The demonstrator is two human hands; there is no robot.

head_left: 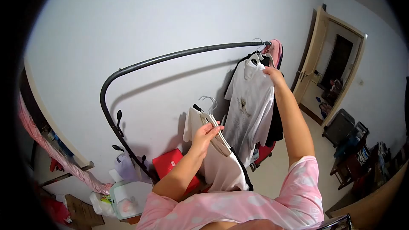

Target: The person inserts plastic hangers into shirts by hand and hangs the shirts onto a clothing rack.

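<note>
My left hand (pixel 206 135) is closed around several clothes hangers (pixel 216 128) held together in front of me. From them hang a white top (pixel 219 172) and something black behind it; their hooks point up, free of any rail. Higher and to the right, my right hand (pixel 272 76) has its fingers closed at the shoulder of a white T-shirt (pixel 248 98) with a small print on its chest. That shirt is on a white hanger near the end of the dark rack rail (pixel 183 53). Dark and pink clothes (pixel 276 51) hang behind it.
Below the rail, a red box (pixel 168 162) stands by the wall, near a pale plastic bin (pixel 132 196). Black hooks (pixel 119 117) stick out from the rack post. To the right are an open door (pixel 314 55), a dark suitcase (pixel 339 127) and cluttered furniture.
</note>
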